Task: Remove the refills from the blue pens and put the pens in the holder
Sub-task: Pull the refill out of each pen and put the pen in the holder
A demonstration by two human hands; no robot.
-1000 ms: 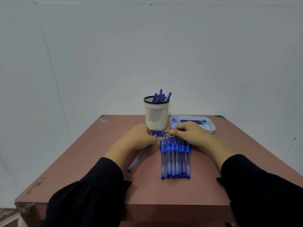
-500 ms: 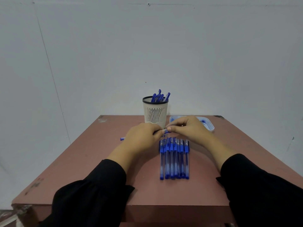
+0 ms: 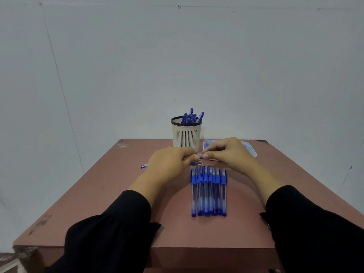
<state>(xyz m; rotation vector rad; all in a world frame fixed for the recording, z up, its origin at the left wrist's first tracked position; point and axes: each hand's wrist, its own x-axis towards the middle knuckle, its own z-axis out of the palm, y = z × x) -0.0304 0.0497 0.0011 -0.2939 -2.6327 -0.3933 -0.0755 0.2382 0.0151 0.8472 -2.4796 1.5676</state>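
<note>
Nearest the camera, two black sleeves [image 3: 110, 229] are being stretched forward over the near edge of a reddish-brown table [image 3: 98, 203]. Just beyond them, a row of blue pens [image 3: 208, 192] is lying side by side on the tabletop, caps pointing away, the barrels touching or almost touching one another. No brand name or lettering can be read on them; any print is too small to be made out.

Past the row, a single pen [image 3: 200, 155] is being held level above the table between the two hands. It is being gripped by the curled fingers of the left hand [image 3: 169, 164], with its blue end [image 3: 144, 166] sticking out past that hand's outer side. Its other end is being pinched by the thumb and fingertips of the right hand [image 3: 230, 154]. Under the hands, a few thin refills [image 3: 196, 163] are lying on the table, mostly hidden.

Farther back, a cream slotted holder [image 3: 186, 134] with a black rim is standing upright, with several blue pens [image 3: 192, 118] leaning inside it. To its right, a shallow blue-and-white tray [image 3: 250, 149] is being partly hidden by the right hand. A plain pale wall [image 3: 177, 56] is rising behind the table.
</note>
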